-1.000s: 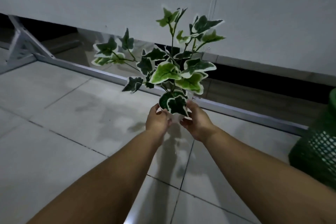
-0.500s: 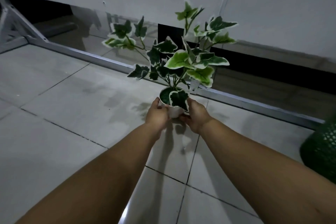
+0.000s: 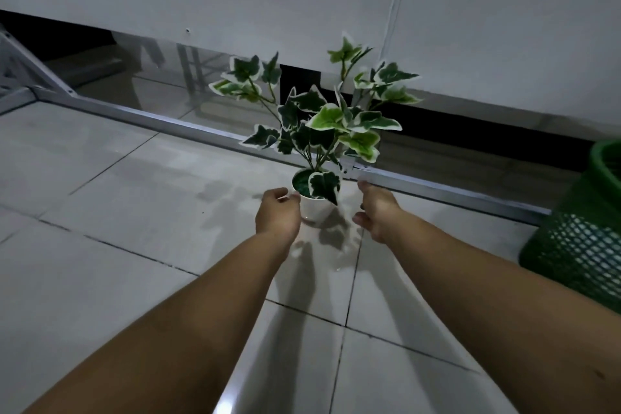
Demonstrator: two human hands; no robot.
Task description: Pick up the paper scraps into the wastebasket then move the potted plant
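The potted plant (image 3: 316,208), a small white pot with green and white ivy leaves, stands upright on the tiled floor close to a metal rail. My left hand (image 3: 277,212) is at the pot's left side, fingers loosely curled and just off or barely touching the rim. My right hand (image 3: 376,208) is a short gap to the right of the pot, fingers relaxed, holding nothing. The green mesh wastebasket (image 3: 581,239) stands at the right edge, partly cut off. No paper scraps are in view.
A metal rail (image 3: 453,193) runs diagonally across the floor just behind the pot. Behind it rises a white wall with a dark gap at its base. A metal frame (image 3: 23,67) stands at the far left.
The pot went down onto the floor near the rail. Both hands, which gripped it before, have let go and drawn apart from its sides.
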